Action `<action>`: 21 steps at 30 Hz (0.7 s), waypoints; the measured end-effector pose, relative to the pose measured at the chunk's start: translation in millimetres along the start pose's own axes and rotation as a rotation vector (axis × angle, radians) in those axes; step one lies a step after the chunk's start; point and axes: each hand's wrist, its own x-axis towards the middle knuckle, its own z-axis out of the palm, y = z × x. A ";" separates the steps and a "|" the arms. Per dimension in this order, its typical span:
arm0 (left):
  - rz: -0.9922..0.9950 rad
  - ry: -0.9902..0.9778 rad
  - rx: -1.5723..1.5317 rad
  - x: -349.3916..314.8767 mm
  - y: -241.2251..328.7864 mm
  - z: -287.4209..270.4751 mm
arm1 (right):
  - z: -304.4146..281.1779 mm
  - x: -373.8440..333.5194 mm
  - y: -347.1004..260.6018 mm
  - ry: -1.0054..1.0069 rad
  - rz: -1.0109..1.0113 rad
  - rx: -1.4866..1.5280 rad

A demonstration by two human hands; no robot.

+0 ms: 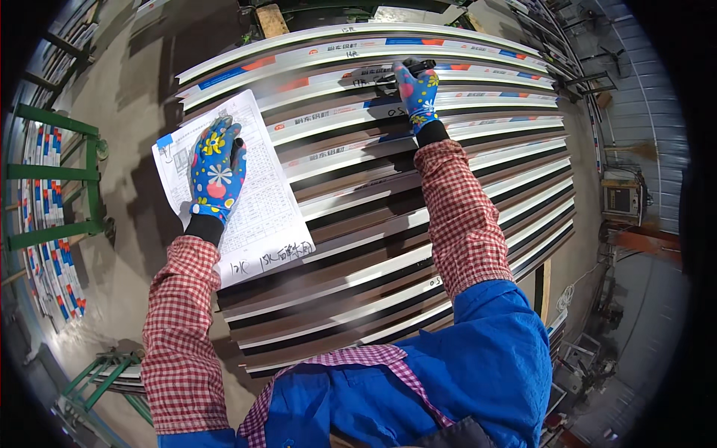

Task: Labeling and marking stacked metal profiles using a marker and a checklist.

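A worker stands over long brown and white profiles (388, 216), laid side by side, apparently so that each face lies within reach. The gloved left hand (216, 168) rests palm down on the papers (276, 216) at the left of the row, fingers extended and close together, presumably to steady the sheets, readable side up, on the ridged surface. The gloved right hand (420, 93) reaches toward the far profiles, its fingers closed around a black pen (424, 66) in what looks like a writing grip. The pen slants across the right fingertips, at the hand's far end; from here I cannot tell whether its tip meets a profile. The papers lie directly beneath the left fingers and extend beyond them to the near right.
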 end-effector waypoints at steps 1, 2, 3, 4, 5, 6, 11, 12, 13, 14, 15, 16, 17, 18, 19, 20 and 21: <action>0.003 0.001 -0.006 0.5 0.3 2.2 | -3.9 0.0 5.2 0.003 -0.001 -0.006; -0.010 -0.010 -0.009 -0.2 -1.2 0.5 | -2.7 -1.5 0.3 -0.021 0.015 -0.058; -0.022 -0.022 -0.012 -0.6 -2.4 -0.9 | -1.4 -2.4 -7.3 -0.045 0.032 -0.111; -0.023 -0.024 -0.006 -0.8 -3.2 -2.0 | 1.3 -2.1 -6.2 -0.045 0.034 -0.105; -0.019 -0.024 -0.004 -0.4 -2.7 -0.6 | 1.0 -0.6 -3.5 0.020 -0.024 -0.244; -0.015 -0.024 -0.002 0.2 -1.9 0.9 | -0.3 0.3 -0.7 0.086 -0.082 -0.383; -0.014 -0.016 0.013 -1.9 -4.5 -0.2 | 0.7 -1.5 -2.8 0.017 0.013 -0.177; -0.015 -0.015 0.008 -0.7 -3.0 1.8 | -0.5 0.2 3.2 -0.004 -0.010 -0.136; -0.013 -0.014 0.002 0.1 -1.0 3.3 | -3.6 0.2 9.1 -0.002 -0.011 -0.142; -0.012 -0.016 0.001 0.0 -1.4 2.2 | -1.6 -0.2 9.0 0.021 0.011 -0.062; -0.010 -0.017 -0.001 -0.1 -1.9 1.4 | 0.0 -0.4 8.8 0.044 0.033 0.018; -0.011 -0.017 0.001 -0.2 -2.8 0.9 | 1.2 0.0 8.5 0.043 0.032 0.020; -0.013 -0.020 0.008 -1.1 -3.9 -0.4 | 2.7 0.1 7.0 0.025 0.048 -0.075; -0.015 -0.022 0.014 -2.0 -4.8 -1.8 | 4.4 0.0 5.4 0.006 0.064 -0.170; -0.016 -0.023 0.018 -3.0 -5.5 -3.1 | 6.2 1.0 3.7 -0.004 0.045 -0.213; -0.017 -0.023 0.009 -1.8 -3.9 -1.0 | 4.1 1.1 7.6 0.000 0.044 -0.220; -0.017 -0.023 0.000 -0.6 -2.3 1.0 | 1.7 0.6 11.4 0.027 0.030 -0.092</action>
